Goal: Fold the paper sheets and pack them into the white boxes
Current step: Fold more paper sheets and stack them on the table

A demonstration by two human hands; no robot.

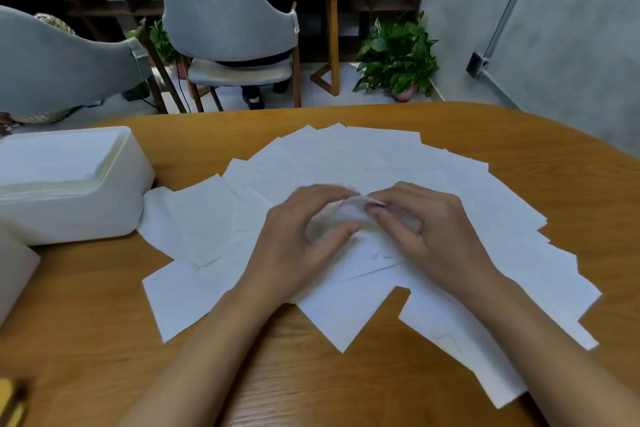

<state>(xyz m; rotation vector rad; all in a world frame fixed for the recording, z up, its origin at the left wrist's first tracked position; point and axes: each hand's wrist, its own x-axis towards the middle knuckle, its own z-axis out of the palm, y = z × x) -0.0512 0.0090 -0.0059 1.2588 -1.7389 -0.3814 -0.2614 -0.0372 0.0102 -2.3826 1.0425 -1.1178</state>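
On the wooden table point(519, 135), paper sheets point(381, 156) lie fanned beside the white box point(69, 218). The left hand point(304, 236) and right hand point(426, 232) both pinch one lifted sheet point(349, 210) over the fan's middle. Pulling apart could tear it; resting wrists may drag sheets underneath.

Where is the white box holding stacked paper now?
In the head view, the white box stands on the left side of the wooden table, just left of the spread paper sheets.
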